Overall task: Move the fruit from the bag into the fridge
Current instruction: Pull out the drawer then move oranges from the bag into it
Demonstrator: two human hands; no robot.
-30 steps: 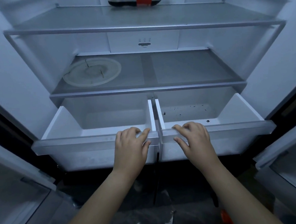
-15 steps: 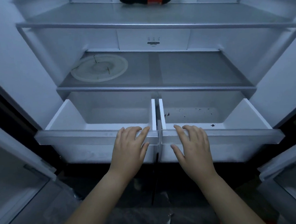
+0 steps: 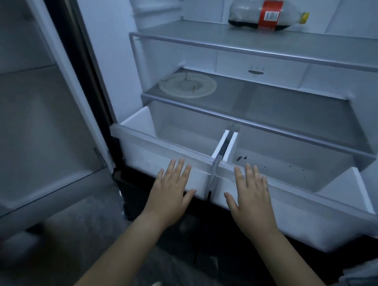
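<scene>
Down at the bottom of the open fridge [image 3: 112, 59], both drawers stand pulled out. Left hand [image 3: 171, 192] is flat, fingers straight and spread, gripping nothing, tips at the front of the left drawer [image 3: 148, 143]. Right hand [image 3: 250, 192] is the same at the right drawer [image 3: 302, 199], dark specks on its floor. Up top a bottle [image 3: 264, 15] lies on its side, and a round disc [image 3: 188, 86] sits on the middle shelf [image 3: 292, 105]

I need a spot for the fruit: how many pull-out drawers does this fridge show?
2. Translucent white plastic drawers, side by side under the lower glass shelf, both pulled open: left drawer, right drawer. More could lie out of view.
</scene>
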